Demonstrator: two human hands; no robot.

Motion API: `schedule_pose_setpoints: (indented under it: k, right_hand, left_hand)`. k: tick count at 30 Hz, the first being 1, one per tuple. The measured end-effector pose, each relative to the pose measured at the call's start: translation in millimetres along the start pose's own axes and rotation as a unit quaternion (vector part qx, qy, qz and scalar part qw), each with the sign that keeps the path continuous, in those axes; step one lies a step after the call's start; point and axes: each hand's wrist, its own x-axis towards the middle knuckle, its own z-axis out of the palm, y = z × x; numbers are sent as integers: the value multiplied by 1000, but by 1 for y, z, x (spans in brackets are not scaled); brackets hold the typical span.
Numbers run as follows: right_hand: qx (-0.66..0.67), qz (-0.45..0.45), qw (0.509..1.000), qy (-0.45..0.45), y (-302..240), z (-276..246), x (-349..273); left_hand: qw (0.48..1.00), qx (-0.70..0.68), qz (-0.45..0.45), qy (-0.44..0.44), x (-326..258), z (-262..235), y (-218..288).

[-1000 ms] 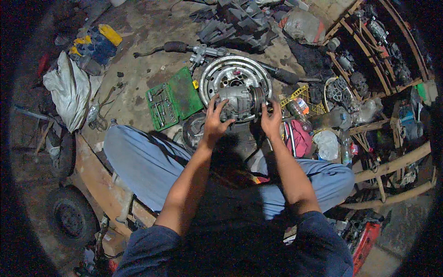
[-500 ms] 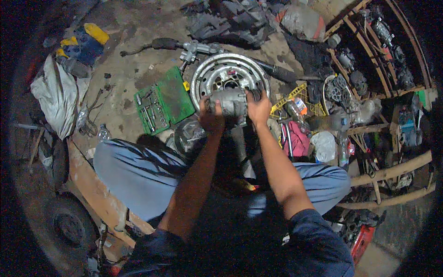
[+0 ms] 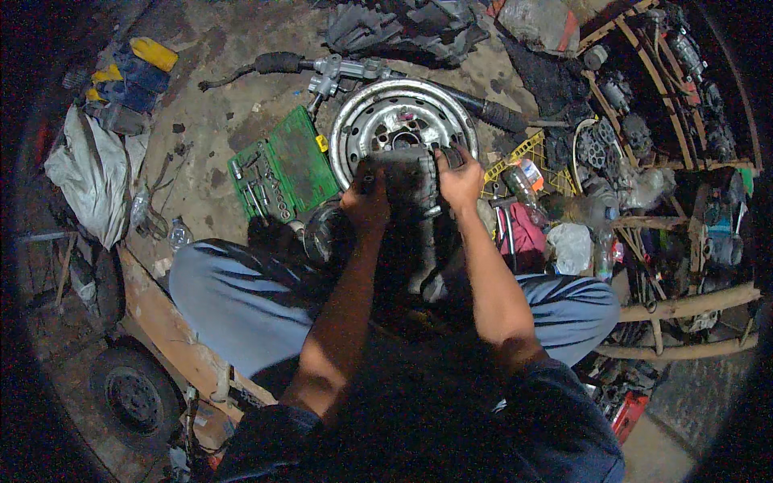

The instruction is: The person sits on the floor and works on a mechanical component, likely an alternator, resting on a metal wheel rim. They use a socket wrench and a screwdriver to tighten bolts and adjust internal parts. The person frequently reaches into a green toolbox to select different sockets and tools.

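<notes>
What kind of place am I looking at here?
Likely a vehicle repair workshop: a silver steel wheel rim lies on the stained concrete floor, beside an open green socket-tool case, with wooden shelves of greasy engine parts nearby.

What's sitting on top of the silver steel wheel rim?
A dark grey metal engine part rests over the near edge of the silver steel wheel rim, gripped by the left hand and right hand. The hands and part hide the rim's near edge.

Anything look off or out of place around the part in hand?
Nothing spilled or visibly broken. Both hands, left hand and right hand, grip a dark metal assembly over a steel wheel rim lying flat on the ground. The green socket set lies open beside it. The floor is cluttered; fine damage can't be judged.
</notes>
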Motion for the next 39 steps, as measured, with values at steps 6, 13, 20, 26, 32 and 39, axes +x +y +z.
schedule_pose_setpoints:
  k: [6, 13, 20, 26, 32, 39]
  right_hand:
    - [13, -10, 1000, 17, 4, 0, -3]
    - [71, -42, 996, -45, 9, -1, 2]
    - [187, 48, 981, -35, 58, -26, 23]
    - [262, 28, 965, 1, 53, -70, 54]
    - [374, 4, 924, -81, 0, -115, 47]
    - [355, -37, 922, -152, -32, -145, 27]
  left_hand:
    - [996, -64, 50, 27, 0, 8, -7]
    - [998, -27, 27, -51, 11, -4, -1]
    - [985, -145, -64, -69, -6, -39, 37]
    - [987, -156, -14, 40, 3, -53, 40]
    - [983, -156, -11, 96, 10, -71, 57]
    - [987, -126, 8, 95, 26, -125, 47]
